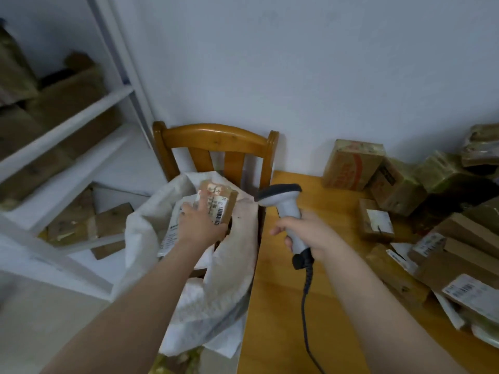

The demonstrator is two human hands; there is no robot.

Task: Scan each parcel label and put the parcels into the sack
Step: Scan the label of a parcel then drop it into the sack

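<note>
Entry, one moment. Parcel (229, 203): small, brown, taped, with a white barcode label (219, 214) on the face turned toward the camera. I see it held in the air by the left hand (198, 225), whose fingers grip it from the near side with one finger laid across the label. It sits directly above the open mouth of the sack (147, 211). The sack is white woven material, slumped against a wooden chair (216, 140) and touching the left edge of the table (278, 306). Something white and printed lies inside its mouth, but I cannot tell what it is. Scanner (282, 198): grey pistol type, dark head aimed left at the parcel and close to it but not touching. The right hand (307, 233) is closed firmly round its handle, above the table's left part. A dark coiled cable (306, 290) drops from the handle toward the near table edge. The two hands are apart, with the sack's rim and table edge between them. Stock on the table, right side: a heap of parcels (456, 263), brown cartons and taped packets, several showing white labels, piled against the wall (297, 63). Left of the chair there is white shelving (78, 114) holding blurred cardboard boxes.
</note>
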